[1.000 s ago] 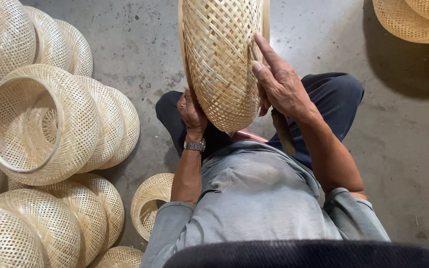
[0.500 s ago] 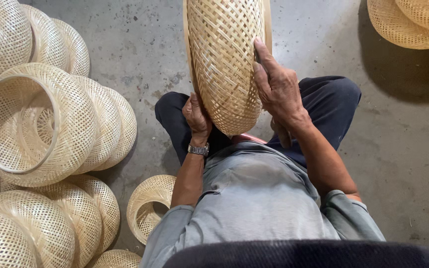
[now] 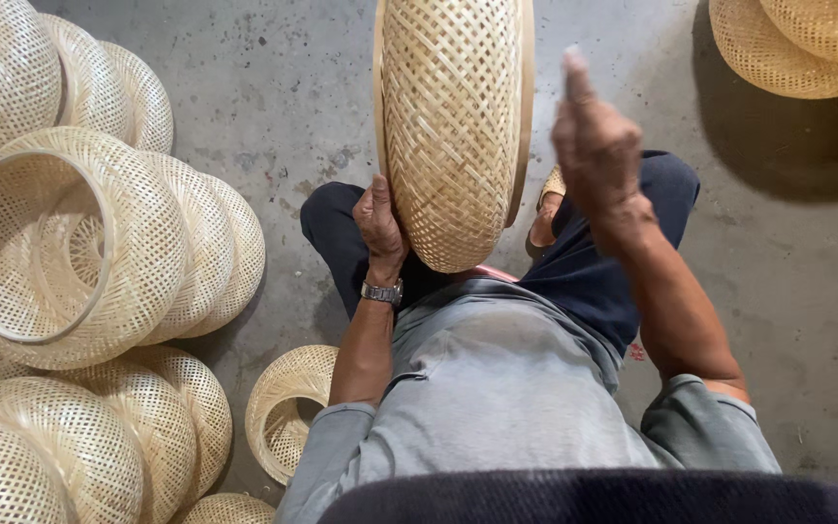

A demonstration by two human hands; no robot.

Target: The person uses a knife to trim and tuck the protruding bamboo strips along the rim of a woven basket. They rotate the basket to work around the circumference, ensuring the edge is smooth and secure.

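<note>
From up here I look down on a bare grey concrete floor (image 3: pixel 273 87), mottled with dark stains and small chips, dull and dry, with a deep shadow falling under the stack at the upper right. I sit on it cross-legged in dark trousers, a sandal (image 3: pixel 547 199) showing by my right knee. My left hand (image 3: pixel 380 221) has its fingers curled round the lower left edge of the basket (image 3: pixel 450 126), thumb up along the rim, and a watch (image 3: pixel 381 291) sits on that wrist. The basket stands on edge above my lap, its woven bottom turned toward me and its pale rim hoop showing on both sides; the top runs out of view. My right hand (image 3: pixel 594 146) is off the basket, just beside its right rim, raised with fingers loosely stretched upward and blurred, holding nothing that I can see. To my left, woven shades (image 3: pixel 70 243) lie nested on their sides in rows, one open ring facing me; a small basket (image 3: pixel 288 408) lies by my left elbow, and more baskets (image 3: pixel 797 44) are piled at the upper right
</note>
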